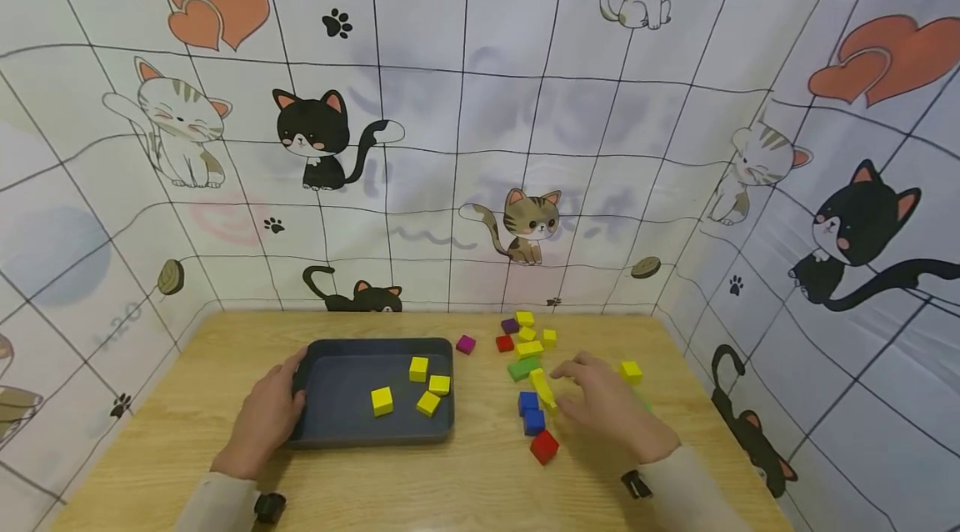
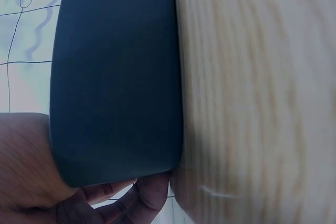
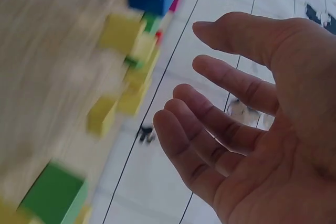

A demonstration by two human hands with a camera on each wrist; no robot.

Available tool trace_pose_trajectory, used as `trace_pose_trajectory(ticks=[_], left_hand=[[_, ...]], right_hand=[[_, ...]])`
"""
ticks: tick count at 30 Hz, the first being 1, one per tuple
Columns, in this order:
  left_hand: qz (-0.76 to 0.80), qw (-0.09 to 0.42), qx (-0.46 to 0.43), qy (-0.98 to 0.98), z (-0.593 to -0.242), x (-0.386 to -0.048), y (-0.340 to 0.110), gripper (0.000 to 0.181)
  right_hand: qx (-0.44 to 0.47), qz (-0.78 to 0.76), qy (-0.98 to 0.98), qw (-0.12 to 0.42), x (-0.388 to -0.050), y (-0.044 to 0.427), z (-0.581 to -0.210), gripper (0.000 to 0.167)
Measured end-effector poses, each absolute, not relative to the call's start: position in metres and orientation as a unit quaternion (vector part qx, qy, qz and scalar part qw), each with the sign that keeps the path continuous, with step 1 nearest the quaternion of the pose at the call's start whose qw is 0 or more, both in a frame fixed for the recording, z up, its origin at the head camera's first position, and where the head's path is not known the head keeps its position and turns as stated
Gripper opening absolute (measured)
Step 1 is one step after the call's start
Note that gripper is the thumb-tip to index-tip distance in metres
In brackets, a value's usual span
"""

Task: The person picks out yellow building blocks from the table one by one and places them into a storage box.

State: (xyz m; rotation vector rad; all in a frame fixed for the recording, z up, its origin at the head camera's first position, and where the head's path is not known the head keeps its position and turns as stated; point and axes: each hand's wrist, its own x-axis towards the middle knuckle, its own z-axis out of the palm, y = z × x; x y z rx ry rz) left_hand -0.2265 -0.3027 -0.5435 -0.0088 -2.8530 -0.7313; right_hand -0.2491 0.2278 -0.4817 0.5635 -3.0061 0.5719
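A dark grey tray lies on the left half of the table, several yellow cubes inside it. At its left end, my left hand holds the rim; the left wrist view shows curled fingers against the tray's end. My right hand hovers just right of the loose blocks, and the right wrist view shows it empty with fingers spread apart. Nearest to it is a long yellow block. Beside that lie two blue cubes, a red cube and a green block.
Farther back are more yellow blocks, a small red block, a dark purple block and a magenta cube. A yellow cube sits beyond my right hand. A cat-patterned cloth encloses the table's back and sides.
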Motion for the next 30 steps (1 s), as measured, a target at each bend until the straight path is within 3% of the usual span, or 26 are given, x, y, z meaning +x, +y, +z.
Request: trace_pose_trajectory(ticks=[14,19,30], left_hand=[[-0.238,0.096,0.004,-0.966,-0.541,-0.229,-0.304,0.074],[-0.24,0.096,0.002,-0.966,-0.542,-0.229,-0.303,0.074],[-0.234,0.108,-0.003,-0.966,-0.543,-0.226,-0.302,0.074]], right_hand=[[0.101,0.15,-0.983,0.015,-0.215,0.306,-0.492,0.028],[0.074,0.156,-0.985,-0.007,-0.209,0.317,-0.496,0.025],[0.094,0.177,-0.98,0.001,-0.208,0.323,-0.508,0.028]])
